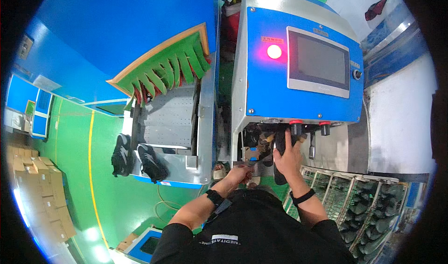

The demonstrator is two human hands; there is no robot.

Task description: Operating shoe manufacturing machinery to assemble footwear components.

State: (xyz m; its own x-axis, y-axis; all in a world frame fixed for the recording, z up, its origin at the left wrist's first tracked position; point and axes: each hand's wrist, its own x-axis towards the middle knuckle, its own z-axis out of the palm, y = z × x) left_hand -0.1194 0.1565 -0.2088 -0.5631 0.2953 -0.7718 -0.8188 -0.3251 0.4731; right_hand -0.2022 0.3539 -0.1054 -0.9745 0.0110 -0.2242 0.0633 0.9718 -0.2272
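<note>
My right hand (pixel 289 161) is below the front of a blue and white machine (pixel 266 91), closed round a long black shoe-like piece (pixel 279 176). The index finger points up along the piece, and its upper end goes into shadow under the machine. My left hand (pixel 240 174) is curled closed at the machine's lower left, beside a flat metal edge (pixel 249 164). What its fingers hold, if anything, is hidden. Above my hands, a round lamp (pixel 274 52) glows red next to a dark screen (pixel 318 61). Two red-collared black knobs (pixel 296 126) stick out from the underside.
To the left, two black shoes (pixel 122 155) (pixel 152 164) sit at the end of a metal conveyor (pixel 170 119) with green strip curtains (pixel 163 70). A wire rack (pixel 336 194) of dark shoe-shaped pieces stands at right. Cardboard boxes (pixel 44 189) are stacked far left.
</note>
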